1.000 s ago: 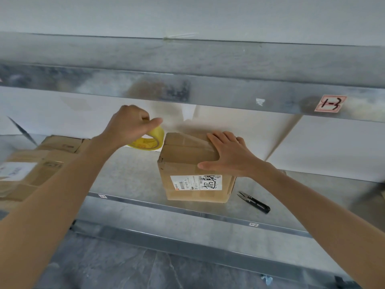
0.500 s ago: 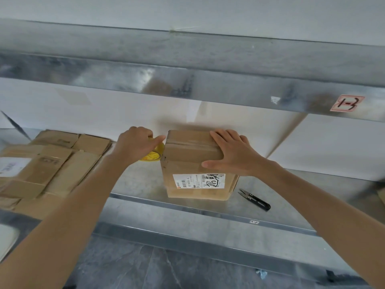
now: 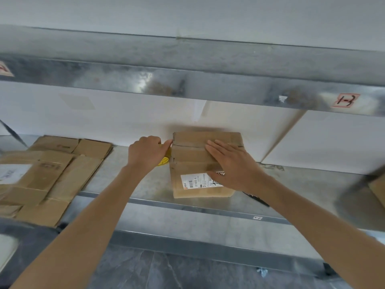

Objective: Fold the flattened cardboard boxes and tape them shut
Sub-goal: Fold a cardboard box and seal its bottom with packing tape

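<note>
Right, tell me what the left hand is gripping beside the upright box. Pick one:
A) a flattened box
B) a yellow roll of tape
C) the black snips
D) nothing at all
B: the left hand curls round a yellow roll of tape at the left edge of the box, while the black snips lie untouched on the shelf to the box's right.
</note>
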`<state>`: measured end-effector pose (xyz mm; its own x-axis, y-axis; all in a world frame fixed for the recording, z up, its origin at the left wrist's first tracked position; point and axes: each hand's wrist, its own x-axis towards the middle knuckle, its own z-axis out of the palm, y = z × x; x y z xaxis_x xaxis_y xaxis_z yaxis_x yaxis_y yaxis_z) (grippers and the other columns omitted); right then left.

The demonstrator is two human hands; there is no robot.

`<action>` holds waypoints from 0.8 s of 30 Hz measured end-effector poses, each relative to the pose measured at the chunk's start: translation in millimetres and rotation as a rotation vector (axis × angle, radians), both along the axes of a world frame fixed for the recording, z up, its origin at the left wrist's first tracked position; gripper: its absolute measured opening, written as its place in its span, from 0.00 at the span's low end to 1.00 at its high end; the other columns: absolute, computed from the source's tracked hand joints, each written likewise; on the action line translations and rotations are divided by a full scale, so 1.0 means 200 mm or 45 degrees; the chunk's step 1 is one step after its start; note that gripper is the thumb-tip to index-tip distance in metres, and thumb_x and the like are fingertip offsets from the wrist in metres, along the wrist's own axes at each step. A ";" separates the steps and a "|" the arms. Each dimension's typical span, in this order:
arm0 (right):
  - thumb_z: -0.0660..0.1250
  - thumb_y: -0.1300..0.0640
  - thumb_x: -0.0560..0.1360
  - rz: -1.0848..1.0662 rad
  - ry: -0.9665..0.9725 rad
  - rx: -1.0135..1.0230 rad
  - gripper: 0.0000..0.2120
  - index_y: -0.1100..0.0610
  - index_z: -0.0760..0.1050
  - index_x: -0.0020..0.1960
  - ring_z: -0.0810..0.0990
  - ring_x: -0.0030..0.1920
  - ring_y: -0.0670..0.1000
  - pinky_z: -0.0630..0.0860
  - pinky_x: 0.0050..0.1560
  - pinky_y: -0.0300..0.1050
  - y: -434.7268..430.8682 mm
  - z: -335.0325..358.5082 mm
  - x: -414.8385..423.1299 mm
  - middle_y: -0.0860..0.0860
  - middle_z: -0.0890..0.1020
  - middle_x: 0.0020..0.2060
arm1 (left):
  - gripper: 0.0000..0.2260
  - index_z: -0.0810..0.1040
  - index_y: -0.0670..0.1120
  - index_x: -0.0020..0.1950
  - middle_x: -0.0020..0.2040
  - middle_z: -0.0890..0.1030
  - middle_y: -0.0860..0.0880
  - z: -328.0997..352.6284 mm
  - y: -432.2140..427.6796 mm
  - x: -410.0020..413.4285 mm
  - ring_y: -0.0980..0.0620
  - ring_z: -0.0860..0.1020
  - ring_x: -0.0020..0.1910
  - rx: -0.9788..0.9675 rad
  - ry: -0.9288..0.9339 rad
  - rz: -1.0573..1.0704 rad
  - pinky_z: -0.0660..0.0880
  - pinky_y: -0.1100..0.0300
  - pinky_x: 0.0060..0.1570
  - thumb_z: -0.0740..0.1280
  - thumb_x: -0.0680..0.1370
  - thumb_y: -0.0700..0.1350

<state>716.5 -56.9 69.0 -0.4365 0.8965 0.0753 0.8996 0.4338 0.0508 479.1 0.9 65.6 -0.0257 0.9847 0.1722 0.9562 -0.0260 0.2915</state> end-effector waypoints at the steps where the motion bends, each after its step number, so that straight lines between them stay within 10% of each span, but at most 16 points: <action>1: 0.54 0.37 0.77 0.011 0.000 0.001 0.35 0.53 0.50 0.78 0.51 0.77 0.47 0.48 0.74 0.44 0.00 0.01 0.00 0.47 0.52 0.77 | 0.24 0.75 0.44 0.36 0.35 0.75 0.47 0.01 0.00 0.00 0.46 0.73 0.36 -0.002 -0.005 0.000 0.66 0.58 0.38 0.55 0.80 0.60; 6: 0.57 0.36 0.75 -0.178 -0.007 0.023 0.40 0.58 0.51 0.77 0.51 0.77 0.50 0.46 0.75 0.47 -0.05 0.00 0.02 0.51 0.54 0.77 | 0.23 0.73 0.46 0.33 0.35 0.75 0.47 -0.01 0.00 -0.02 0.46 0.73 0.37 -0.031 -0.046 0.006 0.66 0.58 0.38 0.55 0.79 0.60; 12: 0.37 0.27 0.64 -0.425 -0.229 0.037 0.50 0.56 0.54 0.76 0.48 0.77 0.50 0.41 0.73 0.62 -0.10 0.05 0.07 0.50 0.54 0.77 | 0.24 0.76 0.43 0.36 0.36 0.77 0.45 0.01 -0.02 -0.03 0.45 0.74 0.37 -0.058 -0.077 -0.025 0.66 0.57 0.38 0.55 0.79 0.59; 18: 0.53 0.26 0.68 -0.468 0.125 -0.022 0.47 0.56 0.51 0.76 0.46 0.77 0.51 0.41 0.74 0.58 -0.17 0.07 -0.32 0.50 0.54 0.76 | 0.14 0.66 0.45 0.32 0.31 0.69 0.48 0.06 -0.09 -0.13 0.49 0.67 0.31 -0.384 -0.450 -0.151 0.61 0.59 0.32 0.60 0.74 0.50; 24: 0.52 0.23 0.67 -0.611 0.171 -0.039 0.49 0.57 0.54 0.74 0.47 0.76 0.55 0.43 0.71 0.64 -0.13 0.01 -0.52 0.55 0.53 0.76 | 0.07 0.77 0.43 0.41 0.25 0.79 0.55 0.13 -0.21 -0.19 0.62 0.76 0.25 -0.699 -0.859 -0.236 0.68 0.71 0.25 0.64 0.78 0.42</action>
